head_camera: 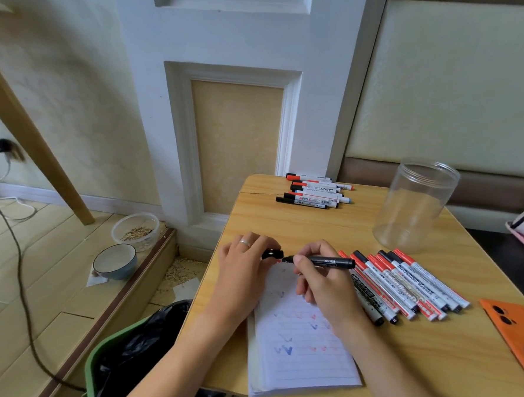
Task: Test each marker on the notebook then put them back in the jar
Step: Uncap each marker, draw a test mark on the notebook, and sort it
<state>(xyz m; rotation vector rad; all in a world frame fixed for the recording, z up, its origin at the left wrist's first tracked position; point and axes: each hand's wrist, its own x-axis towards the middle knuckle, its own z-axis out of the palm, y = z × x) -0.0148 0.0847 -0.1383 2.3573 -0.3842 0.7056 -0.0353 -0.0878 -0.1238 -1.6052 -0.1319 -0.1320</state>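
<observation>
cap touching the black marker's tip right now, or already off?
Apart. The head view shows the cap, pinched in the left hand, with a gap to the bare tip of the black marker, which the right hand holds over the notebook.

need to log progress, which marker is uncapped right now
The black marker gripped in the right hand; its cap is in the left hand. Both table piles stay capped.
</observation>
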